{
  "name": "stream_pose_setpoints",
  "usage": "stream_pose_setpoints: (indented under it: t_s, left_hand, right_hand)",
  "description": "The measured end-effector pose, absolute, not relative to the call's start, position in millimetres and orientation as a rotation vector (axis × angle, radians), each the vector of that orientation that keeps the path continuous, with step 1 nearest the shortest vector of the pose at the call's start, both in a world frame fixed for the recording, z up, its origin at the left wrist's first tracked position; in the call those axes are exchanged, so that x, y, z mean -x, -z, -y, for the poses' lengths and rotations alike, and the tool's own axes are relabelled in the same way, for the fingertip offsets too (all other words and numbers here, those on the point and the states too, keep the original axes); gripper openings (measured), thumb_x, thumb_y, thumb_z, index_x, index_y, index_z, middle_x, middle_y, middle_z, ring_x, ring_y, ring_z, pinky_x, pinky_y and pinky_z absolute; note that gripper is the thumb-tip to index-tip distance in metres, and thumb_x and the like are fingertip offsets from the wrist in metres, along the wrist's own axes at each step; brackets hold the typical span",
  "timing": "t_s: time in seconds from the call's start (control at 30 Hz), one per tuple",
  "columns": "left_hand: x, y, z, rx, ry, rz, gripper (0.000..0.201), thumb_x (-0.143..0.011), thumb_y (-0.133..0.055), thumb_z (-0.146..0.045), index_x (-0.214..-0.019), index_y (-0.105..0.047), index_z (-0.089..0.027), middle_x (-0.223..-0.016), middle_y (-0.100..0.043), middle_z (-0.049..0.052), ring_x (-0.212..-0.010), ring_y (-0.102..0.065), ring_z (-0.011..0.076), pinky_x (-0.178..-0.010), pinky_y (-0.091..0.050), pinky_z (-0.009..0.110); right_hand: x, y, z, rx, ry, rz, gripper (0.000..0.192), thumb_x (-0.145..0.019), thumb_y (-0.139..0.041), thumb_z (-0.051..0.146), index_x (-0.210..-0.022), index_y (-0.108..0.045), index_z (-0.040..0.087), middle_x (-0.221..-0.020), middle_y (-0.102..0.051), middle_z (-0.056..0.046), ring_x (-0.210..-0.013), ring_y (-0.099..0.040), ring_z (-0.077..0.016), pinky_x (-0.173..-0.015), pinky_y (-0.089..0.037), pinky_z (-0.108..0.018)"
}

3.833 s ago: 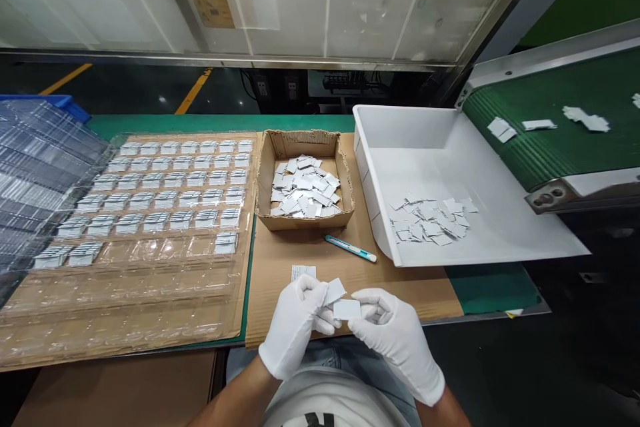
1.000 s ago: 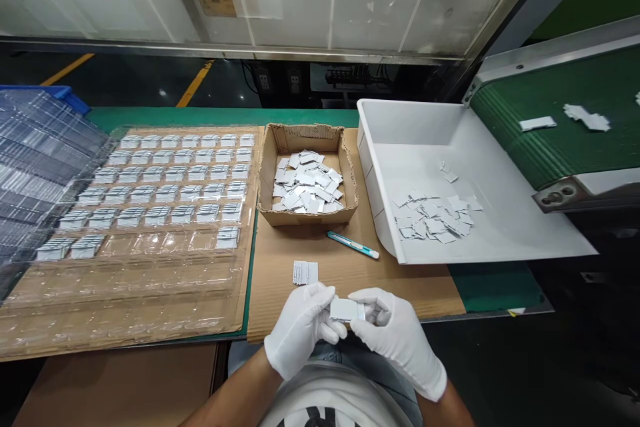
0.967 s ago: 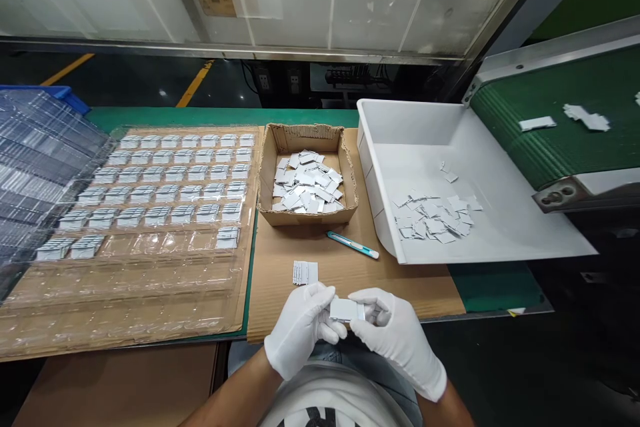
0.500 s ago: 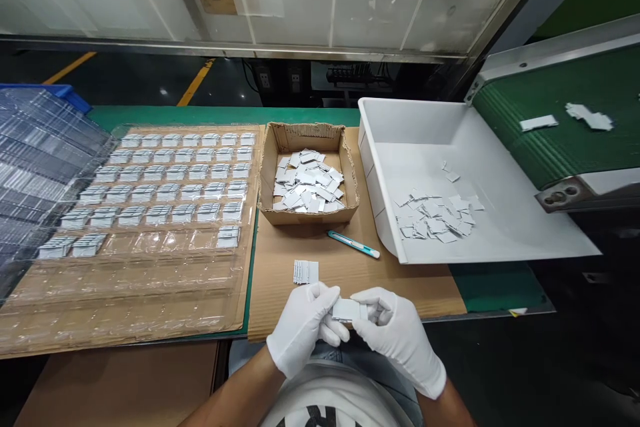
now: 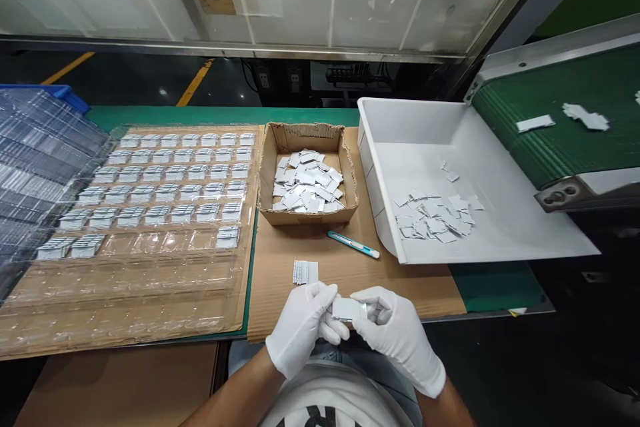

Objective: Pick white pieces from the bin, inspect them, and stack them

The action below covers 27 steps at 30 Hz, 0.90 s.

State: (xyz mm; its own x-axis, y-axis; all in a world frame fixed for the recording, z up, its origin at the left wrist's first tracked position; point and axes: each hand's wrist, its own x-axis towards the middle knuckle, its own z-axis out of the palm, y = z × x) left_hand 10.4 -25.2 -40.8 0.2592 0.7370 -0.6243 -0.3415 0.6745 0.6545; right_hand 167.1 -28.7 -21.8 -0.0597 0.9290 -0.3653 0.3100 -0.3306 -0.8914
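Note:
Small flat white rectangular pieces (image 5: 346, 309) are pinched between my two gloved hands, just over the cardboard's front edge. My left hand (image 5: 306, 324) is closed on their left end, thumb on top. At their right end, my right hand (image 5: 400, 334) grips with thumb and fingers. How many pieces they hold I cannot tell. Just beyond my left hand lies a fanned row of similar white pieces (image 5: 305, 272) on the cardboard sheet (image 5: 415, 286). A teal and white utility knife (image 5: 353, 244) rests farther back.
A cardboard box (image 5: 307, 216) holds loose white pieces. On its right, a white plastic bin (image 5: 500, 227) contains more, below a green conveyor belt (image 5: 565, 140) carrying several. A clear compartment tray (image 5: 165, 287) on the left has many filled rows. Stacked trays (image 5: 45, 154) stand at far left.
Pieces on the conveyor belt have moved slightly left, and another shows at the right edge. My hands keep nearly the same grip and place.

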Motion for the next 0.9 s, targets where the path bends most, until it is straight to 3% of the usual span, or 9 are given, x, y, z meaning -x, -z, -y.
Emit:
stream_pose_setpoints:
  t_s: [0.6,0.8,0.9]
  left_hand:
    - [-10.5,38.3,24.0,-0.452,-0.761,-1.140,0.054,-0.062,-0.074,-0.065,-0.066,-0.055,-0.015,-0.050,-0.065,0.004,-0.039,-0.058,0.0095,-0.037,-0.042,0.016]
    - [-13.6,41.3,19.7,-0.574,-0.652,-1.229,0.050,-0.052,-0.086,-0.046,-0.081,-0.062,-0.013,-0.050,-0.066,0.001,-0.042,-0.058,0.0103,-0.043,-0.044,0.019]
    - [-9.4,40.9,8.6,-0.803,-0.571,-1.239,0.044,-0.056,-0.081,-0.051,-0.070,-0.066,-0.012,-0.043,-0.062,0.000,-0.037,-0.052,0.0102,-0.041,-0.042,0.021]
  right_hand:
    - [-167.5,29.6,30.8,1.684,-1.398,1.377,0.021,-0.066,-0.070,0.026,-0.083,-0.073,0.015,-0.070,-0.072,-0.004,-0.060,-0.063,-0.0156,-0.056,-0.049,-0.024]
    - [-167.5,27.3,24.5,1.616,-1.507,1.430,0.026,-0.072,-0.066,0.023,-0.094,-0.076,0.013,-0.077,-0.074,-0.005,-0.068,-0.065,-0.0175,-0.063,-0.050,-0.024]
    - [-168.5,23.6,22.5,1.590,-1.552,1.383,0.043,-0.065,-0.072,0.017,-0.108,-0.074,0.015,-0.078,-0.075,-0.002,-0.070,-0.067,-0.0169,-0.064,-0.050,-0.022]
